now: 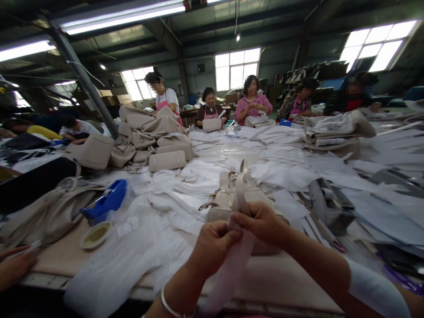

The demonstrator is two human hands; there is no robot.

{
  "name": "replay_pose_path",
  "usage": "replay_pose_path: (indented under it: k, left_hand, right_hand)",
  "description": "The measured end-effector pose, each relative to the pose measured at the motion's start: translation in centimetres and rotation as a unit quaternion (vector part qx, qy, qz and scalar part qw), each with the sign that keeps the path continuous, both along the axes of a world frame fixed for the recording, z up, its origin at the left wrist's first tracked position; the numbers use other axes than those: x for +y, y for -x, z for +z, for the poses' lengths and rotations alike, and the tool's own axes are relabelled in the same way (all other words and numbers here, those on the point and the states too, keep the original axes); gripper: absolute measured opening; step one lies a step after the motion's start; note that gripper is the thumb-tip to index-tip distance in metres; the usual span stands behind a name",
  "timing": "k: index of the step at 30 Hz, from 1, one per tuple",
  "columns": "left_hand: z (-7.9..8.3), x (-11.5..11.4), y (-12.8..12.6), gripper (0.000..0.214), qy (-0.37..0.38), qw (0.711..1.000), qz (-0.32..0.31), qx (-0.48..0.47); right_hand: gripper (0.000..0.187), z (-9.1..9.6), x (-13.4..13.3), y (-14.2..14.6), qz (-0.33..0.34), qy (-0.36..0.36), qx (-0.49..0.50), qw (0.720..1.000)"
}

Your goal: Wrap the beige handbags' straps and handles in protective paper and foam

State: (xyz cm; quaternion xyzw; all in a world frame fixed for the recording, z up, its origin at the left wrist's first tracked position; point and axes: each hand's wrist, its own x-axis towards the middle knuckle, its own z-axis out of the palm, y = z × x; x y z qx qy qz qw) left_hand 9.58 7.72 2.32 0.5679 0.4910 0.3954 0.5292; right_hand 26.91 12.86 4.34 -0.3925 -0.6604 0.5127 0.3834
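Observation:
A beige handbag (220, 201) lies on the table in front of me, its looped strap (241, 190) standing up. My left hand (213, 247) is closed in a pinch on a strip of thin white wrapping paper (233, 265), which hangs down toward the table edge. Just right of it, my right hand (265, 223) is closed around the base of the strap, with the top of the paper strip at its fingers. The two hands nearly touch. What lies under the right fingers is partly hidden.
A blue tape dispenser (107, 201) and a small round dish (96, 235) stand at left; a grey tape dispenser (331, 205) is at right. Beige bags (149, 132) are heaped behind. White paper sheets (159, 221) cover much of the table. A co-worker's hand (16, 265) is at far left.

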Motion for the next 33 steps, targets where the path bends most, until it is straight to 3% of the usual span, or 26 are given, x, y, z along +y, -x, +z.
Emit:
replay_pose_path:
  k: [5,9,13,14,18,24,27,29,31,33]
  left_hand:
    - [-1.1,0.7,0.6,0.031,-0.006,0.998,0.059,-0.021]
    - [-1.3,0.9,0.6,0.033,-0.032,0.998,0.055,-0.023]
    - [-0.9,1.0,0.5,0.073,-0.098,0.992,0.079,-0.031]
    - [-0.8,1.1,0.5,0.072,-0.121,0.989,0.078,-0.021]
    - [-0.7,1.6,0.8,0.034,-0.144,0.989,0.034,-0.013]
    - [-0.3,2.3,0.5,0.037,-0.058,0.992,-0.05,-0.103]
    - [-0.1,2.3,0.5,0.027,-0.038,0.996,-0.029,-0.075]
    - [-0.2,2.3,0.6,0.026,-0.033,0.998,0.004,-0.053]
    - [-0.3,2.2,0.6,0.025,-0.037,0.998,0.036,-0.039]
    - [-0.3,2.0,0.5,0.024,-0.054,0.997,0.053,-0.029]
  right_hand:
    - [0.046,-1.2,-0.8,-1.1,0.003,0.028,-0.031,0.999]
    - [0.04,-2.1,-1.4,-1.1,-0.01,0.052,-0.021,0.998]
    - [0.037,-2.3,-1.1,-1.2,-0.06,0.043,0.004,0.997]
    - [0.037,-2.2,-1.0,-1.4,-0.064,0.039,0.008,0.997]
    - [0.036,-1.6,-0.9,-1.8,-0.059,0.03,0.016,0.998]
    - [0.037,-1.2,-2.1,-1.0,-0.022,0.011,0.033,0.999]
    - [0.039,-1.0,-2.1,-1.1,-0.033,0.03,0.04,0.998]
    - [0.039,-0.4,-1.7,-1.8,-0.035,0.089,0.1,0.99]
    - [0.04,0.6,-1.4,-2.7,-0.01,0.129,0.189,0.974]
    - [0.039,1.8,-1.1,-3.6,0.027,0.108,0.22,0.969]
